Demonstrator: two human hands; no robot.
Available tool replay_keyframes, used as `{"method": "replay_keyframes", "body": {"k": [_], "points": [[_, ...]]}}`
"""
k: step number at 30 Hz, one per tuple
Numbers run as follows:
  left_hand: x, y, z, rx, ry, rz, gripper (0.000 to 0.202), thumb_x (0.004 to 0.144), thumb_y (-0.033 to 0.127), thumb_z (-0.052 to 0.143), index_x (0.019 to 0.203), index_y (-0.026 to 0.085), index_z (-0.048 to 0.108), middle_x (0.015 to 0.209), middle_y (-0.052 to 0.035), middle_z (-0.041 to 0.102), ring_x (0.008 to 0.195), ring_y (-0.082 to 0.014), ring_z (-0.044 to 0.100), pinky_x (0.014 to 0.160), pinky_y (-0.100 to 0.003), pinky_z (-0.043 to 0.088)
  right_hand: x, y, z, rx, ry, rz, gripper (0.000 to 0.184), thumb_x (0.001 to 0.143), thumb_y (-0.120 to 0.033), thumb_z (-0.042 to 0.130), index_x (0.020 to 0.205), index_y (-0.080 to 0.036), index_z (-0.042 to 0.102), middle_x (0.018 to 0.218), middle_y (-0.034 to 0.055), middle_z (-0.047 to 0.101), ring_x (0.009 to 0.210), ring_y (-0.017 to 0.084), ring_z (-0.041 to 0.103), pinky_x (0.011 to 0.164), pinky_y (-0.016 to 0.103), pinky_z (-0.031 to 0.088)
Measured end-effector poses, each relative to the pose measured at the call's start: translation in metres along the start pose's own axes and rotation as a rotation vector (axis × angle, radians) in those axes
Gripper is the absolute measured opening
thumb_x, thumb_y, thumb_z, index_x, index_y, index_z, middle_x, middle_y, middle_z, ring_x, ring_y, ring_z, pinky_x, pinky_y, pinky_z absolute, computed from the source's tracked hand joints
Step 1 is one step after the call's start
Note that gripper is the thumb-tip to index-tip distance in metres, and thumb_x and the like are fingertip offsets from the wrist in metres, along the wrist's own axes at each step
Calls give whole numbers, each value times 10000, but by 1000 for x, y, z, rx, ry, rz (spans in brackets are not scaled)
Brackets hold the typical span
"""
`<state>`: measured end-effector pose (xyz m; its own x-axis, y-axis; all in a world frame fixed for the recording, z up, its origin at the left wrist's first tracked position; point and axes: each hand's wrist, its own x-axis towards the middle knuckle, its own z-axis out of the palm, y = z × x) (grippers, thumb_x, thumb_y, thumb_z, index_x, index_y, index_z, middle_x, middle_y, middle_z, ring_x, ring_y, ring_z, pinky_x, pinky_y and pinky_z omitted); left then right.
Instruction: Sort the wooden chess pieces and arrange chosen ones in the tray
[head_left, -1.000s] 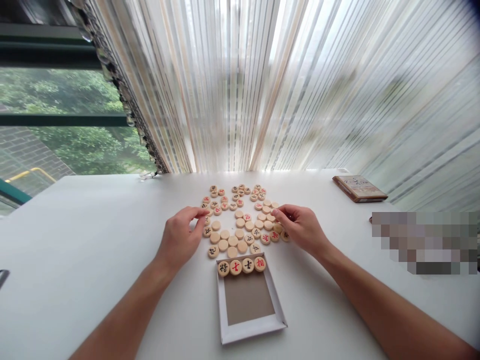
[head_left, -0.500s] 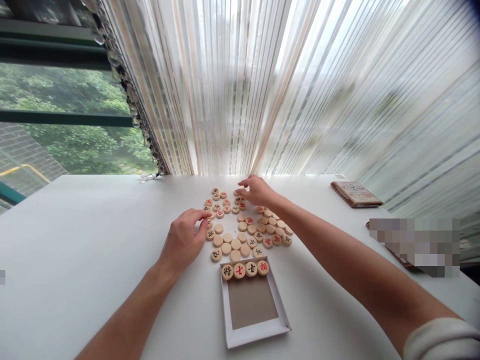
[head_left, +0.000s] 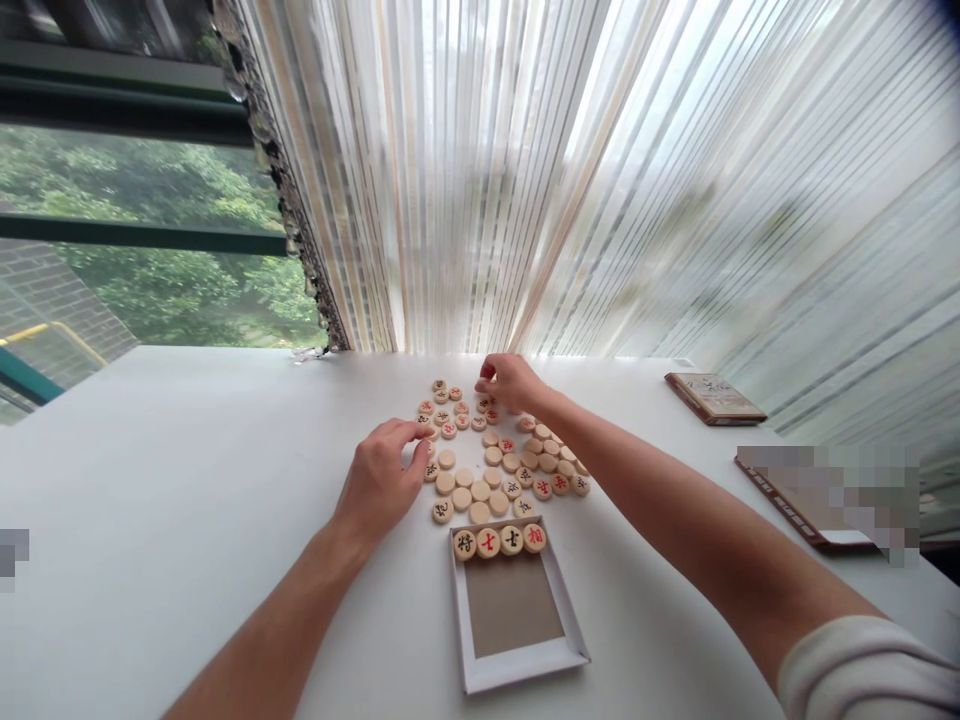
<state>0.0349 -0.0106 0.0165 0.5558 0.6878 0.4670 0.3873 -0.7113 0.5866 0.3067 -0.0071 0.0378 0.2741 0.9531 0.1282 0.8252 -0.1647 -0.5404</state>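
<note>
Many round wooden xiangqi pieces (head_left: pixel 480 491) lie spread on the white table, some with red or black characters up, others blank side up. My left hand (head_left: pixel 386 468) is at the left edge of the spread, thumb and forefinger apart beside the pieces there. At the far side, my right hand (head_left: pixel 516 383) has its fingers drawn together on a piece, which they mostly cover. Close to me lies a shallow white box tray (head_left: pixel 523 660) with a brown bottom. A row of several pieces (head_left: pixel 511 541), black and red, fills its far end.
A flat brown box (head_left: pixel 716 397) lies at the right rear of the table (head_left: pixel 187 500). Nearer on the right is a brown-edged box or lid (head_left: pixel 795 500), partly blurred out. String curtains (head_left: pixel 465 200) hang along the far edge, with a window (head_left: pixel 150 190) at left.
The fingers of my right hand have closed in over a piece at the far side. My left hand stays by the left edge of the spread. The whole view has shifted slightly.
</note>
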Motion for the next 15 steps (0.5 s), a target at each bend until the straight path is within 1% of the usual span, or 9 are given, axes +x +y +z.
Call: {"method": "replay_keyframes", "body": {"k": [2,3,4,6,8,9,10,12,15], "points": [[1,1,-1,-9,11,-6,221,947,207,569,1016,185,777,1042,-94,797,1007,-269,744,907,-380,614,-16,-5,-6,117,42,2,296,1017,-354,686,1239,-159,674,1237,104,703,1047,238,710,897,435,617],[1,2,-2,-15,16,-11,220,944,212,573,1019,187,779,1039,-91,799,997,-265,745,876,-365,618,-28,-6,-10,187,65,3,254,987,-357,726,1115,-139,708,1118,122,748,976,231,724,857,397,619],[1,3,-3,-24,21,-19,221,942,219,578,1024,190,781,1039,-88,800,990,-261,745,837,-348,619,-43,-7,-14,264,83,8,250,960,-374,756,1017,-134,712,1006,130,773,896,220,735,795,358,617],[0,7,-3,-49,23,-35,219,937,236,591,1032,190,783,1034,-82,805,968,-253,745,754,-317,612,-79,-8,-21,429,83,25,324,917,-456,784,956,-146,699,885,115,793,738,194,741,643,302,594],[-2,14,-3,-88,15,-47,217,930,250,604,1030,189,786,1023,-74,812,928,-241,748,688,-295,597,-117,-10,-25,585,49,57,438,857,-563,803,932,-142,709,825,113,796,644,191,735,516,271,543],[-4,19,-2,-113,5,-50,213,928,257,611,1026,189,788,1019,-69,815,907,-234,750,667,-287,591,-134,-11,-25,655,37,77,481,819,-597,820,919,-137,725,789,108,790,617,194,728,481,266,528],[-5,23,-1,-140,-7,-50,208,926,262,619,1020,189,790,1012,-63,819,888,-226,754,658,-282,588,-149,-13,-23,716,34,93,503,791,-610,837,922,-132,750,752,96,780,599,192,719,472,269,527],[-9,33,2,-192,-36,-43,194,927,273,636,1000,191,795,983,-50,824,854,-210,759,673,-277,594,-170,-17,-17,820,47,119,488,768,-586,866,942,-135,796,751,84,781,615,190,723,517,289,567],[-16,45,7,-248,-77,-25,173,935,284,653,973,197,798,926,-35,825,813,-191,761,711,-277,605,-185,-20,-4,936,88,144,454,768,-537,889,1017,-161,837,842,92,815,693,207,763,657,350,643]]}}
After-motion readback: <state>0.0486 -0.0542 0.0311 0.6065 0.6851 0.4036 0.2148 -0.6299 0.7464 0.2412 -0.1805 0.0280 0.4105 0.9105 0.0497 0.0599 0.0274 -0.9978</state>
